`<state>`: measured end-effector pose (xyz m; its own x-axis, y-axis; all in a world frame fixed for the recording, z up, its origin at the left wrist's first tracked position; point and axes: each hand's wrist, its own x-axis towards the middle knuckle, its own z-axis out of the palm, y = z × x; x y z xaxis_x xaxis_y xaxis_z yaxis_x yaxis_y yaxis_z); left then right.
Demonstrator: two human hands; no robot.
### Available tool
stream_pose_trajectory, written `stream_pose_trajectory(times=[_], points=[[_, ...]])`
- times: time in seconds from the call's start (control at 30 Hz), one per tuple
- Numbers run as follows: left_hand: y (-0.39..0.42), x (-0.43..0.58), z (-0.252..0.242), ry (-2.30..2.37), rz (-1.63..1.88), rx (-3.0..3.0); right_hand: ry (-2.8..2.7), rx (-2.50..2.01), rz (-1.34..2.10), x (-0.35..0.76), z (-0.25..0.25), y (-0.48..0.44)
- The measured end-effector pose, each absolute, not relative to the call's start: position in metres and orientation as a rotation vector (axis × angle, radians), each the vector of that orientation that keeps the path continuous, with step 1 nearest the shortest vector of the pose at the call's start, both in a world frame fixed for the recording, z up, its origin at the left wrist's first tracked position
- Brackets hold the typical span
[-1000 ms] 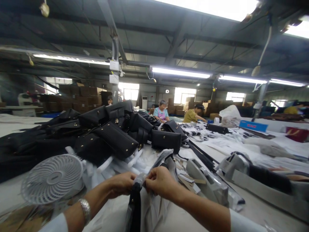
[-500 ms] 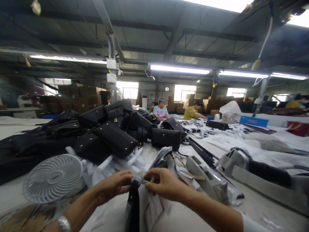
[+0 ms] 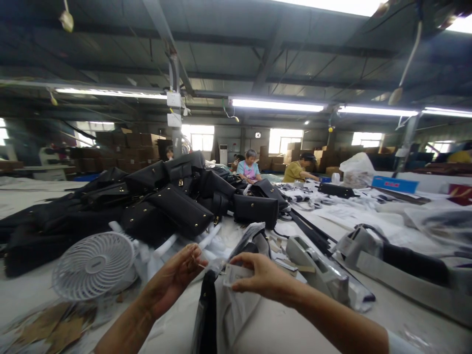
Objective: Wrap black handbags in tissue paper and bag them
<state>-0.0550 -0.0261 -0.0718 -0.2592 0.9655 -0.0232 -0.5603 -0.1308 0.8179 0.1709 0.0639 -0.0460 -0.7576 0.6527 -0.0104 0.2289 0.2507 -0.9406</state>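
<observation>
A black bag (image 3: 208, 314) with a pale grey side stands upright in front of me, seen edge-on. Clear plastic wrap (image 3: 217, 266) covers its top handle. My right hand (image 3: 260, 278) pinches a small white tag (image 3: 235, 275) between thumb and fingers, just right of the wrapped handle. To the left of that handle, my left hand (image 3: 177, 275) has its fingers curled together, with a thin pale string (image 3: 200, 264) at the fingertips. Behind the tag, another bag in plastic (image 3: 254, 236) leans on the table.
A white fan (image 3: 96, 265) stands at the left, near brown scraps (image 3: 55, 324). Black bags (image 3: 177, 209) are heaped beyond it. Grey bag pieces (image 3: 317, 270) and a grey-and-black bag (image 3: 409, 265) lie at right. Two co-workers (image 3: 249, 167) sit across the table.
My left hand has drawn away from the wrapped handle, up and to the left. The white tag now shows clearly in my right hand, whose fingers have opened wider around it.
</observation>
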Motion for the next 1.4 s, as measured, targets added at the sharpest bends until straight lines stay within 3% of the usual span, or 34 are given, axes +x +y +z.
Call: stream_pose_trajectory(times=[0.33, 0.63, 0.97, 1.07, 1.17, 1.3, 1.4], points=[[-0.02, -0.049, -0.074, 1.112, 1.615, 0.853, -1.777, -0.556, 1.382, 0.155, -0.043, 0.069], [-0.018, -0.043, -0.063, 1.279, 1.672, 1.174, -2.149, -0.521, 1.05, 0.134, -0.011, 0.069], [-0.024, -0.045, -0.04, 1.313, 1.539, 1.445, -2.369, -0.502, 1.033, 0.128, 0.008, 0.069], [-0.03, -0.044, -0.028, 1.345, 1.464, 1.59, -2.326, -0.502, 1.174, 0.127, 0.003, 0.07], [-0.035, -0.041, -0.016, 1.382, 1.406, 1.779, -2.191, -0.406, 1.535, 0.127, -0.002, 0.068], [-0.041, -0.033, -0.012, 1.473, 1.379, 1.973, -1.78, -0.357, 1.973, 0.129, -0.008, 0.062], [-0.046, -0.03, -0.02, 1.553, 1.448, 1.922, -1.403, -0.459, 2.108, 0.129, -0.018, 0.056]])
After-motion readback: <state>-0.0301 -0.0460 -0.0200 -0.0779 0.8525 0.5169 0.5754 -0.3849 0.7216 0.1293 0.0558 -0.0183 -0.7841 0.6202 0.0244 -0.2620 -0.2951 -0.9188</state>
